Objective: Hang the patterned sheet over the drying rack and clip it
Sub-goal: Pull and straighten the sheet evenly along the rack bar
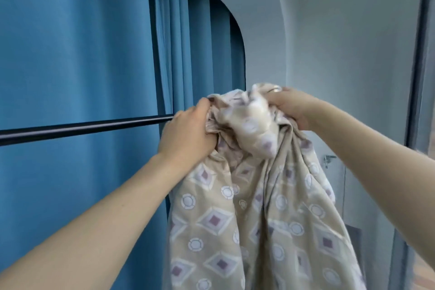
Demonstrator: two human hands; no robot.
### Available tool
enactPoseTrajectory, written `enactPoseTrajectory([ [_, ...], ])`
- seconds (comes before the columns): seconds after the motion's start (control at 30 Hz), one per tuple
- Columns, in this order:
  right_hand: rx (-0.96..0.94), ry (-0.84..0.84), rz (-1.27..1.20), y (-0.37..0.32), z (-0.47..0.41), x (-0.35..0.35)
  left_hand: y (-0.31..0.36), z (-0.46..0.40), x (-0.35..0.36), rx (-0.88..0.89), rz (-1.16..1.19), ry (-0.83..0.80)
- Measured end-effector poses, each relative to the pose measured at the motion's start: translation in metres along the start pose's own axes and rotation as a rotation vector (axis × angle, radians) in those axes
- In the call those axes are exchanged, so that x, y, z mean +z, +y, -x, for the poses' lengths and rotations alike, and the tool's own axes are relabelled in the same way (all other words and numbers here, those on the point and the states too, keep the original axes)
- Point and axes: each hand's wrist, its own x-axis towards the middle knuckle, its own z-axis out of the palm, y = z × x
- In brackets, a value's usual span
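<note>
Blue curtain (70,54) bkgd; both hands (186,132) grip bunched sheet (259,207).

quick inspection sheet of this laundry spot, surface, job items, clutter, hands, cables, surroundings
surface: nothing seen; no table or floor in view
job's things: patterned sheet, beige with diamonds and circles, bunched at the top and hanging down; black rack bar runs level from the left edge to the sheet; whether the sheet lies over the bar cannot be told; no clips seen
clutter: nothing seen
grippers: left hand grips the bunched top of the sheet at the bar's near end; right hand grips the bunch from the other side
cables: nothing seen
surroundings: blue curtain behind the bar; pale wall to the right; small metal fitting on a glass panel
</note>
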Motion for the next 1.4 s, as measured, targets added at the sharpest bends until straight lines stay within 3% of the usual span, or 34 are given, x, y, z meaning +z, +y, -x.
enactPoseTrajectory([
  [0.13, -0.114, -0.023, -0.527, 0.007, -0.003, -0.007, -0.001, -0.001, -0.006, -0.004, 0.112, 0.024],
  [0.2, -0.184, -0.068, -0.589, 0.006, 0.005, 0.003, -0.002, -0.001, -0.005, -0.028, 0.149, 0.023],
  [0.27, -0.151, -0.101, -0.422, 0.004, 0.011, 0.010, -0.007, 0.003, -0.002, -0.032, 0.154, 0.017],
  [0.37, 0.035, -0.381, 0.101, 0.013, 0.009, 0.015, -0.021, 0.010, 0.002, -0.129, 0.294, 0.073],
  [0.43, 0.029, -0.493, 0.351, 0.022, 0.005, 0.022, -0.022, 0.010, 0.002, -0.220, 0.469, 0.082],
  [0.5, -0.036, -0.543, 0.495, 0.025, 0.007, 0.040, -0.012, 0.009, 0.003, -0.198, 0.599, 0.038],
  [0.6, -0.148, -0.345, 0.631, 0.019, 0.010, 0.053, 0.004, 0.009, 0.005, -0.141, 0.763, 0.038],
  [0.73, -0.158, -0.129, 0.406, 0.015, 0.008, 0.045, 0.009, 0.014, 0.001, -0.349, 1.074, -0.053],
  [0.93, -0.218, 0.272, -0.031, 0.019, -0.017, 0.035, 0.016, 0.075, 0.046, -0.691, 0.763, -0.631],
  [1.03, -0.223, 0.429, -0.076, 0.022, -0.032, 0.025, 0.009, 0.056, 0.034, -0.745, 0.615, -0.474],
  [1.1, -0.235, 0.619, -0.053, 0.022, -0.039, 0.012, 0.005, 0.023, -0.002, -0.562, 0.270, -0.249],
  [1.17, -0.239, 0.846, -0.020, 0.017, -0.043, -0.005, 0.009, -0.017, -0.058, -0.310, -0.041, 0.095],
  [1.23, -0.255, 0.985, -0.055, 0.011, -0.044, -0.016, 0.027, -0.043, -0.106, -0.129, -0.139, 0.387],
  [1.27, -0.264, 1.012, -0.093, 0.009, -0.044, -0.016, 0.036, -0.048, -0.114, -0.070, -0.134, 0.432],
  [1.3, -0.259, 1.021, -0.118, 0.008, -0.044, -0.012, 0.043, -0.045, -0.110, -0.038, -0.137, 0.359],
  [1.33, -0.234, 1.028, -0.132, 0.010, -0.044, -0.006, 0.044, -0.032, -0.093, -0.037, -0.161, 0.141],
  [1.4, -0.176, 1.022, -0.171, 0.021, -0.038, 0.002, 0.044, 0.012, -0.055, -0.175, -0.168, -0.566],
])
